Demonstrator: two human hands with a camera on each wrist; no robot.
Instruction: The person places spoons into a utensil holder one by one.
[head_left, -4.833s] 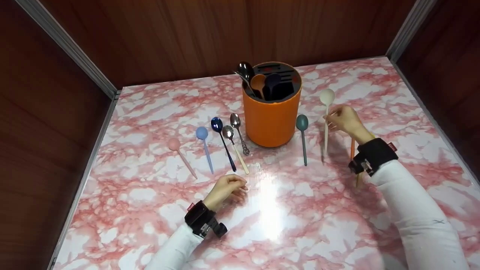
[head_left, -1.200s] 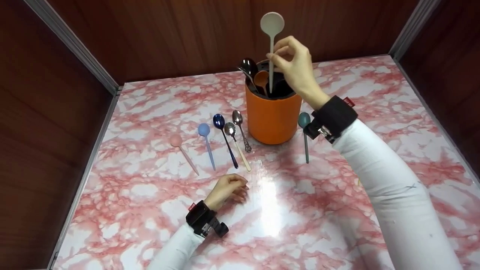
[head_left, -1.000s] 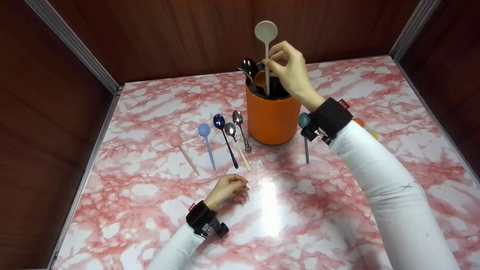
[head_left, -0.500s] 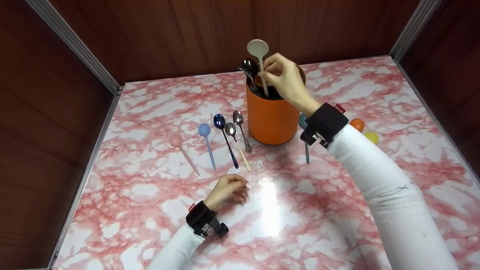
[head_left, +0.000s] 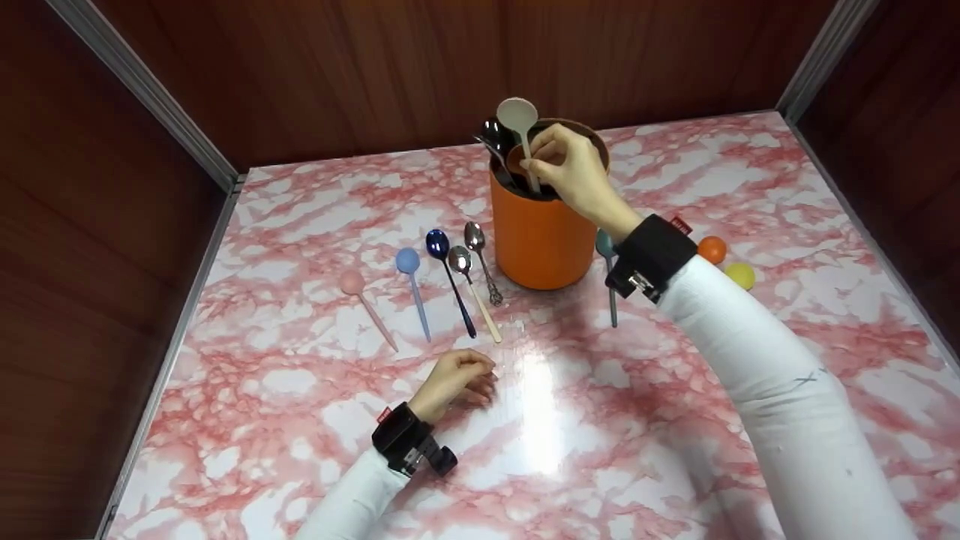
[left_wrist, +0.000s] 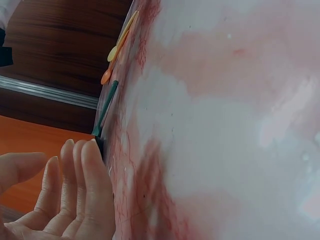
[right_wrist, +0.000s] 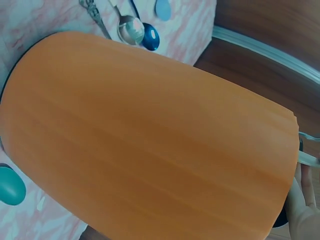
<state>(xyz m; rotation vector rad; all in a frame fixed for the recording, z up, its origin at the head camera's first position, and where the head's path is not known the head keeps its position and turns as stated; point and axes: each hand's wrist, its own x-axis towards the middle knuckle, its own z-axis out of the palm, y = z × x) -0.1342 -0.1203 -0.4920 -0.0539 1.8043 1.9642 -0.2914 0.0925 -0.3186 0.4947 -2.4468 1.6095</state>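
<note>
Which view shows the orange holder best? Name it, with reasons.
The head view: the orange holder shows from rim to base, though the right hand covers part of its top. Right wrist: mostly side wall, close up; left wrist: a patch behind the left hand.

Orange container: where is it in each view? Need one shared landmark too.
Head: orange container, just right of upper centre.
Left wrist: orange container, lower left, partly behind the left hand.
Right wrist: orange container, filling most of the picture.
Landmark: green spoon, in all three.
</note>
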